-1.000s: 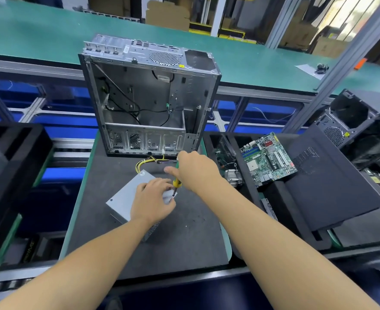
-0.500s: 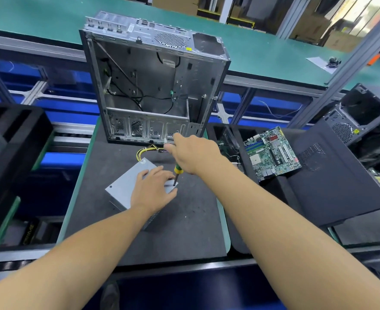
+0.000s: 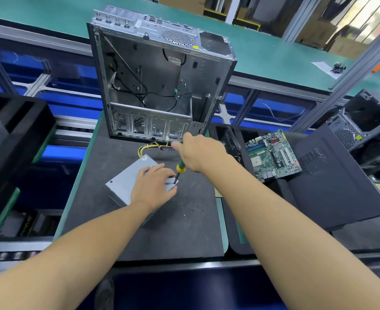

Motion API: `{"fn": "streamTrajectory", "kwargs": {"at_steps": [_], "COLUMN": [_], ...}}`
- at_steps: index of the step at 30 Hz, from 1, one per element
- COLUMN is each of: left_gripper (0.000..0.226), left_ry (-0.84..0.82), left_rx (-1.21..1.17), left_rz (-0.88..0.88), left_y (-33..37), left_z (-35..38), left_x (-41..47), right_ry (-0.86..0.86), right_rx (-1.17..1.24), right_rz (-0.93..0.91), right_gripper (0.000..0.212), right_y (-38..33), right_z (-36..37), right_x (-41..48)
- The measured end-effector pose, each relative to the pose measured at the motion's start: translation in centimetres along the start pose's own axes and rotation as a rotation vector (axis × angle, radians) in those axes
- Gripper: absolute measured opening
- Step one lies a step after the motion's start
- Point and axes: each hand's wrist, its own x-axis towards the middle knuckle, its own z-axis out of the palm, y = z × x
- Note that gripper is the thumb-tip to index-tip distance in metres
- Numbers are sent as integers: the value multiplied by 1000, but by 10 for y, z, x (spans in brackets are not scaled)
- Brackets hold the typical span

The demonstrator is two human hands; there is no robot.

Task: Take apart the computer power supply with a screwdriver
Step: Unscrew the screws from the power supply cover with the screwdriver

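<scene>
The grey power supply lies flat on the dark mat, its yellow and black cables trailing toward the case. My left hand rests flat on its top, fingers spread, pressing it down. My right hand grips a screwdriver with a green and yellow handle. The shaft points down and its tip sits on the power supply's right corner, just beside my left fingertips.
An empty metal computer case stands upright behind the power supply. A green motherboard lies in a black tray to the right, with a black side panel beside it. Another black case sits far right. A black bin is left.
My right hand has lifted a little with the screwdriver, its tip staying on the power supply's corner. My left hand stays pressed on top. The view has shifted slightly downward.
</scene>
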Motion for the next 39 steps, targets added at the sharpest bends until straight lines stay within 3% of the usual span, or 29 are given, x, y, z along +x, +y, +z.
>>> {"fn": "streamTrajectory", "kwargs": {"at_steps": [3,6,10,13,19,23,27,31,35,39], "left_gripper": [28,27,28,28,28,28,26,27,27,28], "left_ry": [-6,-7,15,19,14,21,35,36,33,25], "left_rx": [7,10,-9,-9,3,1,20,44,50,45], "left_rz": [-8,-5,-6,-8,-10,-5,-4,-1,2,3], "left_y": [0,0,1,2,3,2,1,1,0,-1], "left_z": [0,0,-1,-2,-3,-1,0,2,2,2], "left_x": [0,0,0,-1,-1,-1,0,1,1,1], "right_ry": [-67,-183,-100,-65,-192,-111,-5,-90,-224,-77], "right_rx": [137,207,142,-70,199,203,32,150,208,132], "right_rz": [-36,-42,37,-34,-32,-6,5,-24,5,71], "right_gripper": [15,26,44,30,29,31,26,13,33,37], "right_y": [-2,0,1,1,5,7,3,3,1,-3], "right_z": [-1,-3,-2,-2,-6,-1,0,-3,-7,-3], "right_x": [2,4,4,6,6,3,3,7,6,5]}}
